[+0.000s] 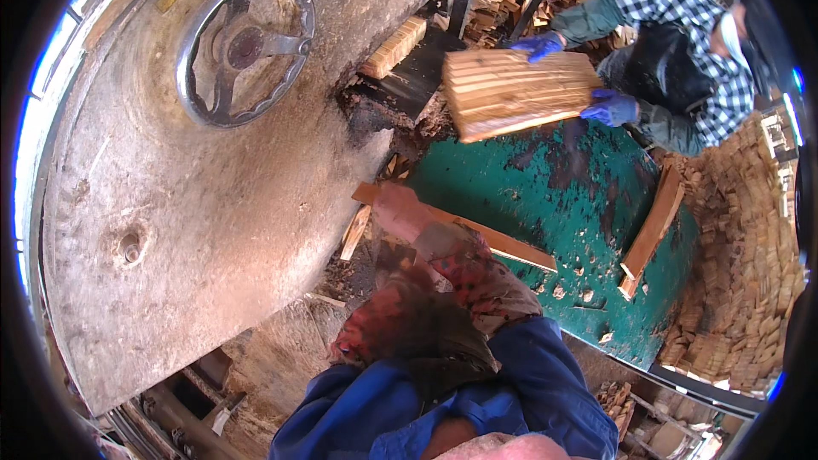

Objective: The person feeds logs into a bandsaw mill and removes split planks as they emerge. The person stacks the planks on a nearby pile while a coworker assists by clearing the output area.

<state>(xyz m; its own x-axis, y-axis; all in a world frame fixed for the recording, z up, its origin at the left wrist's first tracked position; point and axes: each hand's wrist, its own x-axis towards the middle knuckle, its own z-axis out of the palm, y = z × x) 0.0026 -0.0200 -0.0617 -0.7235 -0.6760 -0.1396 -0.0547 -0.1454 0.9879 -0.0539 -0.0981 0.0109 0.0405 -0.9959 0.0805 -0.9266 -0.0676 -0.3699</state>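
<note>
A long wooden slat [503, 243] lies slantwise over the near left part of the green surface [562, 196]. My right hand [400, 210] is closed round it near its left end. Just below, my left hand [394, 257] is blurred and dark beside the right forearm; its fingers cannot be made out. Next to the hands, a short wood piece [355, 232] leans against the edge of the big dusty panel [213, 204]. Across the green surface, a co-worker's blue-gloved hands hold a wide bundle of wooden strips [521, 89], slightly smeared by motion.
A chrome handwheel [245, 48] stands out from the panel. A short wooden bundle [395, 48] rests on a dark metal ledge [417, 89]. Wooden slats [654, 226] lie at the green surface's right side, beside a high stack of wood [733, 247]. A co-worker [682, 60] stands far right.
</note>
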